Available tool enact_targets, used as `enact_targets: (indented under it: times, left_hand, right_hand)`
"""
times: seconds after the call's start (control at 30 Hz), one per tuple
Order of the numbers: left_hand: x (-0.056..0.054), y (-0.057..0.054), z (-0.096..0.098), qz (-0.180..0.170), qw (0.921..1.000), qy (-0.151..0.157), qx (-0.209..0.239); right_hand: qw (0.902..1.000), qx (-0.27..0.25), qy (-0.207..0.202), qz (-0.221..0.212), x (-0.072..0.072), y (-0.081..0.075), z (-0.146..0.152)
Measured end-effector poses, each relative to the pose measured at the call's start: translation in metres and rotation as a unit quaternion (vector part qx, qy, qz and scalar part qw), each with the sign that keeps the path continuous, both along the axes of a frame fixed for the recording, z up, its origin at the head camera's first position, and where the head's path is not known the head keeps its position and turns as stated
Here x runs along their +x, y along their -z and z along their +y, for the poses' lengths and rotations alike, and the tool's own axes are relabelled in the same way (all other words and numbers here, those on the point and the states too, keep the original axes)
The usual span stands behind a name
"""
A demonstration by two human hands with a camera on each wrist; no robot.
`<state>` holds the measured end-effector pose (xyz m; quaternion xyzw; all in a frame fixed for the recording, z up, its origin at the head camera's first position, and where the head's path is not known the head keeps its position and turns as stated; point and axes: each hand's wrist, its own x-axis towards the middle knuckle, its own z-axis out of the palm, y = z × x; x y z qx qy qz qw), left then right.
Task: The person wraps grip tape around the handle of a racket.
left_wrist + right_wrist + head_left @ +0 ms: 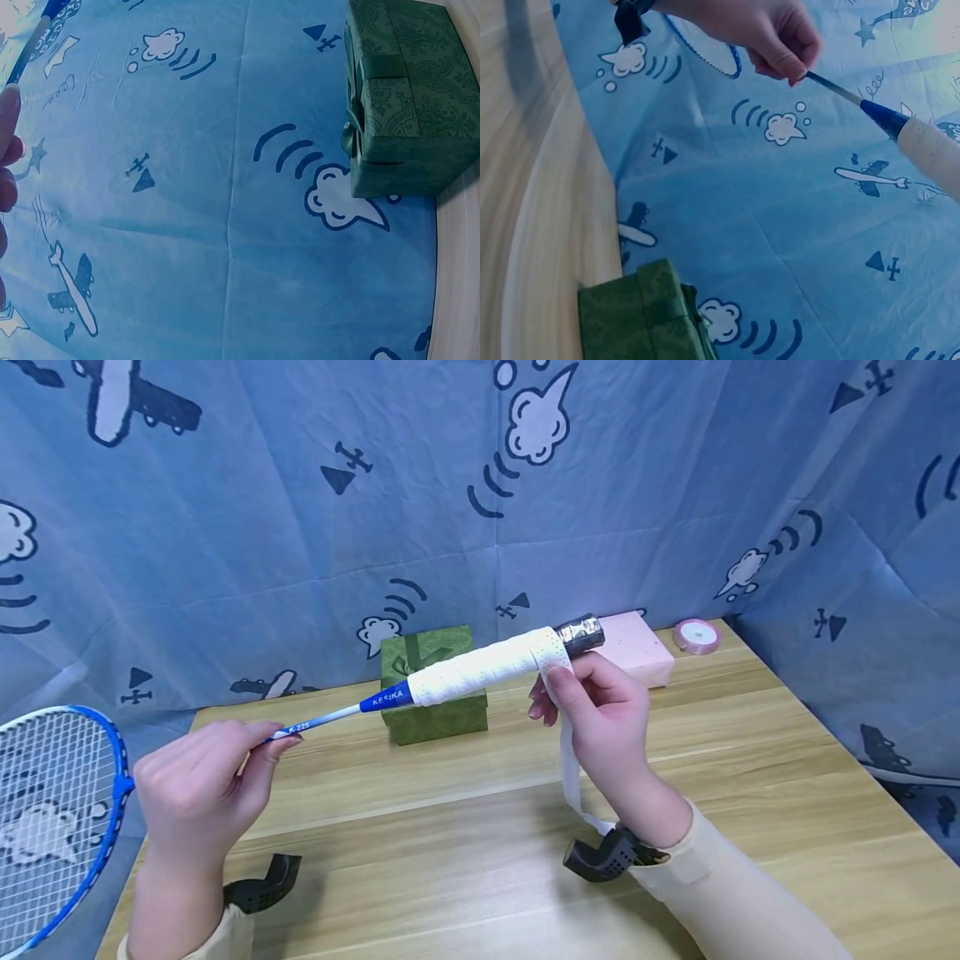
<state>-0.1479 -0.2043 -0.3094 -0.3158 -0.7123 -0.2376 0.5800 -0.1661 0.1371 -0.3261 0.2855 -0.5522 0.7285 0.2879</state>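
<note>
A blue and white badminton racket (388, 696) is held tilted above the table, its strung head at the far left and its handle up to the right. My left hand (206, 785) pinches the thin shaft between thumb and fingers. White perforated grip tape (480, 670) is wound over most of the handle; a dark shiny stretch (583, 633) shows at the butt end. With thumb and fingers my right hand (611, 714) pinches the tape close to the handle, and a loose strip (570, 768) hangs down to the wrist. In the right wrist view the left hand (769, 37) grips the shaft.
A green gift box (435, 718) with a bow stands at the back of the wooden table (420, 860). Behind the right hand lies a pink box (633, 647), with a roll of pink ribbon (697, 637) beside it. A blue printed cloth (420, 485) hangs behind.
</note>
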Motion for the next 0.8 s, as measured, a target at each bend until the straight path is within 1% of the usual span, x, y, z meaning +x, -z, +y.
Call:
enact_targets:
  times: [0.13, 0.27, 0.37, 0.47, 0.6, 0.8]
  left_hand:
    - [0.0011, 0.0000, -0.0001, -0.008, 1.0000, 0.003, 0.003]
    - [0.0022, 0.0005, -0.0003, -0.011, 0.9999, -0.005, 0.004]
    - [0.0025, 0.0012, -0.0006, -0.017, 0.9998, -0.006, 0.003]
    - [0.0023, 0.0016, -0.0007, -0.021, 0.9998, 0.002, 0.005]
    - [0.0027, 0.0005, 0.0000, -0.021, 0.9996, 0.014, 0.007]
    - [0.0029, -0.0012, -0.0003, -0.030, 0.9983, 0.048, 0.014]
  right_hand:
    - [0.9999, 0.000, -0.001, 0.013, 0.0007, -0.0008, -0.0002]
    - [0.9998, 0.001, -0.009, 0.015, 0.0012, -0.0012, 0.0008]
    - [0.9997, -0.001, -0.018, 0.018, 0.0016, -0.0014, 0.0017]
    - [0.9997, 0.003, -0.017, 0.016, 0.0015, -0.0011, 0.0025]
    - [0.9998, 0.016, -0.003, 0.009, -0.0007, 0.0011, 0.0031]
    - [0.9995, 0.022, 0.004, 0.023, -0.0041, 0.0039, 0.0033]
